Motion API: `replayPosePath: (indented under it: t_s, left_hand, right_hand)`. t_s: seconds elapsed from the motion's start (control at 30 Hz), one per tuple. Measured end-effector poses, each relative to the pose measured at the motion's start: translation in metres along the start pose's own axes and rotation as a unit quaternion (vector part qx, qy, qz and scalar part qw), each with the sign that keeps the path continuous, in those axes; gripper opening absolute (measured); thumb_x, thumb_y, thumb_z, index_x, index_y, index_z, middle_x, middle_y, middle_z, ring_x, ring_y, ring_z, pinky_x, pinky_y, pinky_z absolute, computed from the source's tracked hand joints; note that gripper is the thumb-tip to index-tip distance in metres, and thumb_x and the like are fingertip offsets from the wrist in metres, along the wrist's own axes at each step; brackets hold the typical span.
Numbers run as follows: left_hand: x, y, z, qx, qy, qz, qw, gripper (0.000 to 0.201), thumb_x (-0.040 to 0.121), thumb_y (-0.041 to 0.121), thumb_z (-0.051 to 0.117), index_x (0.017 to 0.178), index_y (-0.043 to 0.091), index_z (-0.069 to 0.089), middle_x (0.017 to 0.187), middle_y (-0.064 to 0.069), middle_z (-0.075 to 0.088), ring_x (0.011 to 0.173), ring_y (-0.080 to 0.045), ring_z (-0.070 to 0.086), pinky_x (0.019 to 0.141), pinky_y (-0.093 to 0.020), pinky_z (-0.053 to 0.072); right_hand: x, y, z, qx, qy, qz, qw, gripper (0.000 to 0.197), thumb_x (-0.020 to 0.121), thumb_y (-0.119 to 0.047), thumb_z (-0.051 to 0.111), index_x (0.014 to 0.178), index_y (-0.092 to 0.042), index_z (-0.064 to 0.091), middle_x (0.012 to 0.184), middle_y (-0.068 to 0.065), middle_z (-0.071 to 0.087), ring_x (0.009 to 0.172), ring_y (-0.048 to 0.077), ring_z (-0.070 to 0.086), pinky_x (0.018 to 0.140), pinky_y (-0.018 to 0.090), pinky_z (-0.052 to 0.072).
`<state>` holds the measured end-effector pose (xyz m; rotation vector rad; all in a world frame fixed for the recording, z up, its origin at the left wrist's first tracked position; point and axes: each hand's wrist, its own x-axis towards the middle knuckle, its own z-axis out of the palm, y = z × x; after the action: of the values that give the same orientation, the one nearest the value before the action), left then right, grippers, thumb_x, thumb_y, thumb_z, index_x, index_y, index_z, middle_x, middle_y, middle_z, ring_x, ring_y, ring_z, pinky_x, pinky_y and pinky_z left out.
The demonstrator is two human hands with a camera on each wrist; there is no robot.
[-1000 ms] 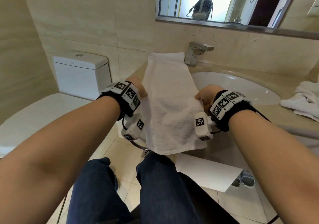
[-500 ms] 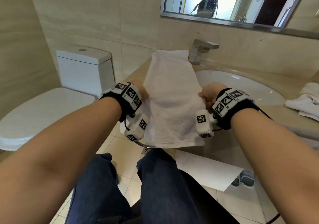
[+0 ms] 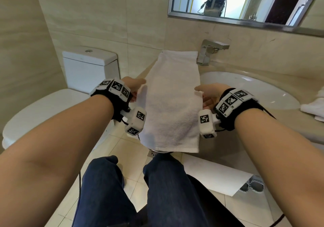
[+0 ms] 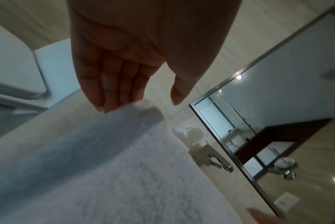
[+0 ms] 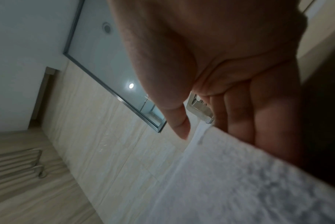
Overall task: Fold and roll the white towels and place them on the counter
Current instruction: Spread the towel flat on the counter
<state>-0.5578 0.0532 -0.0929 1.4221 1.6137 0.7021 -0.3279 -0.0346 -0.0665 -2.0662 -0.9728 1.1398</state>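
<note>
Beige bathroom tiling surrounds a stone counter (image 3: 233,65) with a sink (image 3: 263,93) set in it. Nearest, the white towel (image 3: 172,104) overhangs the counter's near edge, its long axis running away toward the faucet (image 3: 209,51) at the far end. Both hands flank its middle: the left hand (image 3: 134,86) at the left edge, the right hand (image 3: 209,94) at the right, equally near, fingers straight and relaxed, touching the edges without pinching. Compared with a second ago, the thumbs have lifted off the cloth. More towels (image 3: 314,107) lie far right.
</note>
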Motion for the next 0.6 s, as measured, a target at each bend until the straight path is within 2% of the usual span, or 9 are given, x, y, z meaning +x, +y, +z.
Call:
replayPosePath:
  t_s: [0.07, 0.13, 0.2, 0.23, 0.27, 0.33, 0.4, 0.5, 0.6]
  left_hand:
    - [0.005, 0.000, 0.007, 0.085, 0.036, 0.037, 0.995, 0.041, 0.087, 0.043, 0.059, 0.080, 0.002, 0.057, 0.070, -0.010, 0.058, 0.068, -0.027, 0.059, 0.062, -0.030, 0.046]
    - [0.007, 0.005, 0.010, 0.137, 0.059, 0.061, 0.987, 0.038, 0.089, 0.038, 0.059, 0.073, 0.004, 0.052, 0.064, -0.007, 0.050, 0.064, -0.025, 0.053, 0.052, -0.027, 0.037]
    - [0.012, 0.007, 0.010, 0.154, 0.065, 0.074, 0.983, 0.037, 0.092, 0.029, 0.056, 0.064, 0.008, 0.045, 0.065, -0.007, 0.049, 0.061, -0.024, 0.051, 0.050, -0.027, 0.032]
    - [0.012, 0.010, 0.009, 0.154, 0.069, 0.080, 0.982, 0.034, 0.093, 0.025, 0.054, 0.064, 0.008, 0.046, 0.072, -0.010, 0.054, 0.070, -0.027, 0.055, 0.053, -0.028, 0.035]
    - [0.013, 0.010, 0.007, 0.162, 0.077, 0.084, 0.980, 0.028, 0.094, 0.021, 0.051, 0.070, 0.007, 0.051, 0.084, -0.013, 0.060, 0.082, -0.030, 0.059, 0.059, -0.030, 0.040]
    - [0.020, 0.011, 0.004, 0.169, 0.083, 0.075, 0.979, 0.023, 0.098, 0.017, 0.043, 0.105, 0.004, 0.061, 0.115, -0.015, 0.060, 0.105, -0.028, 0.058, 0.080, -0.031, 0.046]
    - [0.023, 0.008, 0.002, 0.184, 0.081, 0.058, 0.978, 0.033, 0.099, 0.015, 0.042, 0.127, 0.005, 0.054, 0.126, -0.016, 0.055, 0.115, -0.030, 0.055, 0.092, -0.031, 0.045]
    - [0.021, 0.011, -0.003, 0.123, 0.078, 0.044, 0.988, 0.031, 0.090, 0.012, 0.050, 0.115, -0.004, 0.059, 0.108, -0.021, 0.063, 0.100, -0.036, 0.060, 0.078, -0.035, 0.046]
    - [0.017, 0.016, -0.006, 0.114, 0.062, 0.014, 0.991, 0.018, 0.084, 0.013, 0.058, 0.094, -0.001, 0.057, 0.080, -0.015, 0.057, 0.077, -0.029, 0.055, 0.067, -0.032, 0.043]
  right_hand:
    - [0.003, 0.002, 0.000, 0.042, 0.010, 0.003, 0.999, 0.037, 0.095, -0.038, 0.051, 0.081, -0.004, 0.052, 0.068, 0.012, 0.053, 0.051, 0.024, 0.049, 0.041, 0.023, 0.046]
    - [0.006, 0.000, -0.001, 0.035, 0.014, 0.015, 0.999, 0.035, 0.097, -0.034, 0.048, 0.076, -0.006, 0.048, 0.060, 0.010, 0.049, 0.042, 0.021, 0.043, 0.039, 0.020, 0.041]
    - [0.010, 0.000, 0.000, -0.021, 0.016, 0.029, 0.999, 0.033, 0.100, -0.026, 0.042, 0.074, -0.006, 0.045, 0.058, 0.009, 0.050, 0.044, 0.021, 0.046, 0.039, 0.021, 0.042]
    - [0.012, 0.000, 0.001, -0.046, 0.011, 0.027, 0.999, 0.032, 0.101, -0.023, 0.040, 0.075, -0.006, 0.045, 0.057, 0.010, 0.052, 0.044, 0.020, 0.049, 0.040, 0.023, 0.044]
    - [0.015, 0.000, 0.002, -0.051, -0.001, 0.022, 0.998, 0.032, 0.102, -0.022, 0.039, 0.075, -0.006, 0.046, 0.053, 0.009, 0.055, 0.044, 0.020, 0.052, 0.044, 0.025, 0.047]
    - [0.018, 0.000, 0.003, -0.050, -0.020, 0.019, 0.998, 0.030, 0.101, -0.021, 0.041, 0.077, -0.004, 0.051, 0.048, 0.010, 0.061, 0.047, 0.022, 0.059, 0.052, 0.031, 0.053]
    - [0.018, -0.001, 0.006, -0.069, -0.021, 0.026, 0.997, 0.031, 0.099, -0.021, 0.043, 0.077, -0.002, 0.054, 0.051, 0.012, 0.062, 0.054, 0.026, 0.061, 0.058, 0.035, 0.055]
    - [0.011, -0.006, 0.007, -0.108, -0.010, 0.023, 0.994, 0.032, 0.097, -0.022, 0.047, 0.076, 0.001, 0.054, 0.045, 0.013, 0.061, 0.047, 0.025, 0.061, 0.044, 0.029, 0.053]
    - [0.006, -0.014, 0.004, -0.164, 0.025, -0.008, 0.986, 0.033, 0.097, -0.016, 0.048, 0.066, -0.004, 0.047, 0.045, 0.008, 0.051, 0.026, 0.015, 0.045, 0.030, 0.011, 0.036]
